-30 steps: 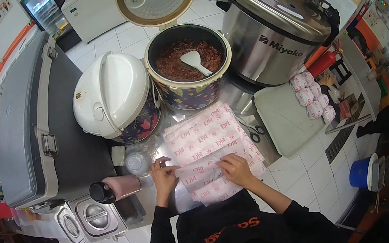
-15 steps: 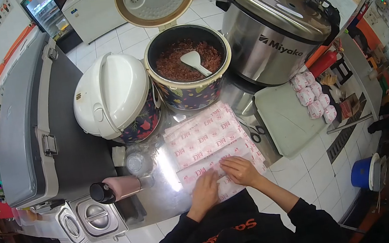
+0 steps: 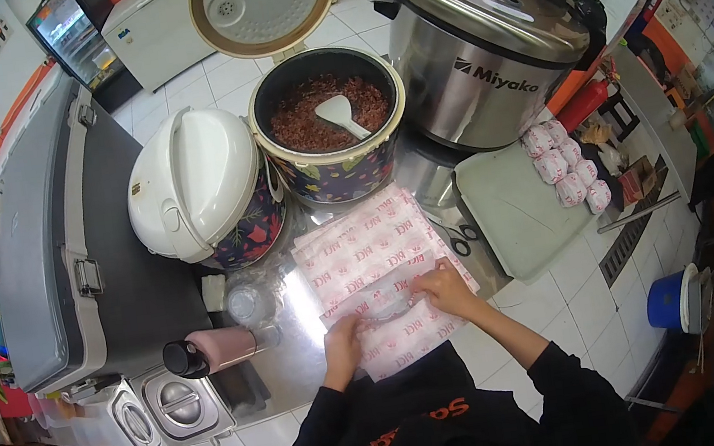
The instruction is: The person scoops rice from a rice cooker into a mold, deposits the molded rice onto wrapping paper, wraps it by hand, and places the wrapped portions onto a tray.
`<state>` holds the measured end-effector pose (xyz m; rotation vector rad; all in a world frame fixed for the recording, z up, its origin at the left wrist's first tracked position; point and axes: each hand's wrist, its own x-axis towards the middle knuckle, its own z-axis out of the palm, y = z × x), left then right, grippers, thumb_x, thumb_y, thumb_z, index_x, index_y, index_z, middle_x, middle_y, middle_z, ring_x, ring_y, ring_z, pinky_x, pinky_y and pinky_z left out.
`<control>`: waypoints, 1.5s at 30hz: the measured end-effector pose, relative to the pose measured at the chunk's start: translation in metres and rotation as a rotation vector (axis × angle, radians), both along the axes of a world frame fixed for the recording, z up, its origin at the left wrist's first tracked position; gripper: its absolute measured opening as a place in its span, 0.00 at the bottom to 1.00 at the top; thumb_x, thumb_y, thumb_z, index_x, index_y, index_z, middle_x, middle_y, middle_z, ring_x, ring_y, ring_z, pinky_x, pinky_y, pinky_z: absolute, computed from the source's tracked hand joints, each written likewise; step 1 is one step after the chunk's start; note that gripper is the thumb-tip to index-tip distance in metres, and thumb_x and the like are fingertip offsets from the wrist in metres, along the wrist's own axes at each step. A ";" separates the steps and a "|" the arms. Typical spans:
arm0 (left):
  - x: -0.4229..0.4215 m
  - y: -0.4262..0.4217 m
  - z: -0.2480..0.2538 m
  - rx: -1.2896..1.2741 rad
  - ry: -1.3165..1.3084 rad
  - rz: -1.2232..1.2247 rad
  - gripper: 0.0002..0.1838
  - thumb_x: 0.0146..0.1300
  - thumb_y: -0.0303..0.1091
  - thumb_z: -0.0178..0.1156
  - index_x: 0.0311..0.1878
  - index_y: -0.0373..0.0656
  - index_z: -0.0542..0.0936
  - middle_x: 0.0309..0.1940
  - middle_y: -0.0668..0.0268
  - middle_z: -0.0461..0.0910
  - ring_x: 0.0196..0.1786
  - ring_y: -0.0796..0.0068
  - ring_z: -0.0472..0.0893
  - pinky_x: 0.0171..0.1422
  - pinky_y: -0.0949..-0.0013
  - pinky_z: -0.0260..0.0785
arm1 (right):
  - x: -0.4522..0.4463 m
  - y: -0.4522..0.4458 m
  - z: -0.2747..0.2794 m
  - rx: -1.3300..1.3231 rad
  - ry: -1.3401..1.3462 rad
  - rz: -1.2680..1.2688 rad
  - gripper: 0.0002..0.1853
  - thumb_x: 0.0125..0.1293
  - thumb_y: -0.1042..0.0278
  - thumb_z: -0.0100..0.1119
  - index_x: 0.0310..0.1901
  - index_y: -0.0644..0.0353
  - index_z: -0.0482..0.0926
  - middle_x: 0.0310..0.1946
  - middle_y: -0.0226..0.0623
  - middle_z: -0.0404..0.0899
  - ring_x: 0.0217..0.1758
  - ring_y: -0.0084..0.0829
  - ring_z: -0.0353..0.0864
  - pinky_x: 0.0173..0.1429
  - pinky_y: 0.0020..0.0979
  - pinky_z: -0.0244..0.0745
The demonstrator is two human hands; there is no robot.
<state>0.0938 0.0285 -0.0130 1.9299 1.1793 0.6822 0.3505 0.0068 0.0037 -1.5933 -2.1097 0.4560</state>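
Directly in front of the person, both hands grip a printed paper sheet (image 3: 405, 337) at the near side of a paper stack (image 3: 361, 250) lettered RICE. The left hand (image 3: 343, 344) has its fingers curled in at the sheet's left edge, the fingertips partly hidden. The right hand (image 3: 446, 290) pinches the sheet's upper right part, thumb and fingers nearly together. Between them the paper is folded and slightly lifted, its near edge reaching toward the dark apron.

Beneath the stack is a shiny metal surface (image 3: 300, 370). Just to the right of the stack lie black-handled scissors (image 3: 461, 248), and beyond them a greenish tray (image 3: 503, 225) with paper-wrapped bundles (image 3: 554, 165) along its right edge. Behind the stack stands an open rice cooker (image 3: 337, 176), holding reddish rice (image 3: 295, 122) with a white paddle (image 3: 334, 114) resting on it. Left of the hands, a pink bottle (image 3: 226, 346) lies on its side near a clear cup (image 3: 250, 304).
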 end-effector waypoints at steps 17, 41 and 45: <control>0.027 -0.010 0.008 0.523 0.306 -0.079 0.12 0.40 0.22 0.54 0.33 0.37 0.72 0.34 0.55 0.70 0.37 0.54 0.70 0.41 0.57 0.64 | -0.036 -0.015 -0.014 0.121 -0.260 -0.061 0.20 0.52 0.66 0.51 0.48 0.62 0.72 0.45 0.43 0.72 0.44 0.35 0.75 0.46 0.33 0.73; 0.328 -0.028 0.099 -0.753 -0.901 -0.043 0.21 0.54 0.32 0.56 0.51 0.43 0.63 0.47 0.61 0.69 0.51 0.69 0.70 0.57 0.66 0.61 | 0.128 -0.056 0.059 0.500 1.576 -0.548 0.17 0.64 0.64 0.44 0.53 0.58 0.60 0.53 0.43 0.62 0.61 0.35 0.59 0.63 0.34 0.55; 0.407 -0.041 0.086 -1.057 -0.827 -0.221 0.23 0.50 0.24 0.57 0.50 0.46 0.63 0.46 0.63 0.70 0.51 0.70 0.70 0.56 0.68 0.61 | 0.177 -0.089 0.052 0.510 1.617 -0.880 0.29 0.61 0.63 0.49 0.60 0.58 0.50 0.55 0.41 0.56 0.62 0.33 0.56 0.64 0.34 0.54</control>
